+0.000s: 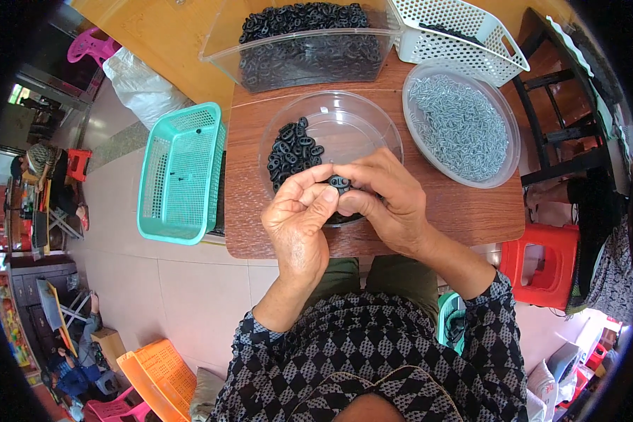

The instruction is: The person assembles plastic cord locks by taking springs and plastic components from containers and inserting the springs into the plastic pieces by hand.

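Note:
Close together over the near edge of a round clear tub (390,126), both my hands pinch one small black oval part with holes (340,183). My left hand (297,224) grips its left side between thumb and fingers. From the other side, my right hand (390,200) is closed on the same part. Whether a smaller piece sits between the fingertips is hidden. A heap of similar black oval parts (292,151) lies in the left half of the tub. To its right, a round container (515,151) is full of small silvery metal pieces (461,126).
A clear bin (218,56) of black parts and a white perforated basket (464,60) stand at the table's (436,218) far side. Left of the table is a green basket (142,204); on the right, a red stool (573,264). People sit far left.

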Motion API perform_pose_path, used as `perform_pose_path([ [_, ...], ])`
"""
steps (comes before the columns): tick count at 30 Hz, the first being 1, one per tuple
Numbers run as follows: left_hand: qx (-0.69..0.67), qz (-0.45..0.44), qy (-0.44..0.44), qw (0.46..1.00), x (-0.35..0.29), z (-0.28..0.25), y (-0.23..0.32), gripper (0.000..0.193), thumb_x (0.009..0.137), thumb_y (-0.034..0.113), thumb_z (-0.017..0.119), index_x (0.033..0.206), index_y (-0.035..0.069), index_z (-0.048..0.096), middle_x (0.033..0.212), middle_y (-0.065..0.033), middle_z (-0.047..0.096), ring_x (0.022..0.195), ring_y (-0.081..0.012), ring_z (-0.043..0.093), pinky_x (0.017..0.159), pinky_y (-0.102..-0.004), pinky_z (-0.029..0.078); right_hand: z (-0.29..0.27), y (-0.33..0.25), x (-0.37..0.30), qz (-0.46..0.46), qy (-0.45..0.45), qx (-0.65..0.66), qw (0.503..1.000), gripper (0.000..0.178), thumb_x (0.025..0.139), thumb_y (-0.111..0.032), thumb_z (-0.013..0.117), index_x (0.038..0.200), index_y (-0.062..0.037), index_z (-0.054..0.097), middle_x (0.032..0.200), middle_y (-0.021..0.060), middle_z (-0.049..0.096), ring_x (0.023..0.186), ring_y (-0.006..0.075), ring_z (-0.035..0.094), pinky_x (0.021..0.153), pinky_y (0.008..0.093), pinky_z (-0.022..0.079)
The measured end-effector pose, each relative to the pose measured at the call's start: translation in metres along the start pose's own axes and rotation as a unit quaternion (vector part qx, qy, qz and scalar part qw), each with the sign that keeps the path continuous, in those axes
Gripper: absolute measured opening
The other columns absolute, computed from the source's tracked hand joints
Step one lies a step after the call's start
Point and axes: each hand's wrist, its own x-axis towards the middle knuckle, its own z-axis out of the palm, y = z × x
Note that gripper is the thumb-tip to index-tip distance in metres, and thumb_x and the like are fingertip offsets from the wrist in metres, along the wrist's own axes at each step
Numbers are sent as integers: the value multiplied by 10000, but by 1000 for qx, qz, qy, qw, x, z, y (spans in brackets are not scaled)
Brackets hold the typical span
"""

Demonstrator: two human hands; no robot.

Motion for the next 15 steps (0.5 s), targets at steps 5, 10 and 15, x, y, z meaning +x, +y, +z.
perform_pose_path([
  [5,-2,33,22,999,-4,5,-5,249,865,-7,603,1103,-72,572,856,-53,632,743,-80,578,701,-209,488,2,1,-1,-41,13,-43,998,316,758,-106,678,1051,0,627,857,97,595,770,247,539,664,333,442],
  [10,7,52,3,999,-7,6,-8,315,852,52,645,1130,-77,572,908,-34,608,753,-56,530,710,-187,460,3,2,-5,-46,35,-52,997,315,776,-117,666,1063,6,624,869,97,599,767,251,542,652,336,444],
  [15,40,108,-23,993,-9,0,-13,356,854,64,649,1165,-83,559,878,-16,582,759,-59,506,705,-183,448,6,0,-6,-59,52,-62,995,303,790,-110,657,1068,6,625,884,99,608,774,246,547,652,333,442],
])
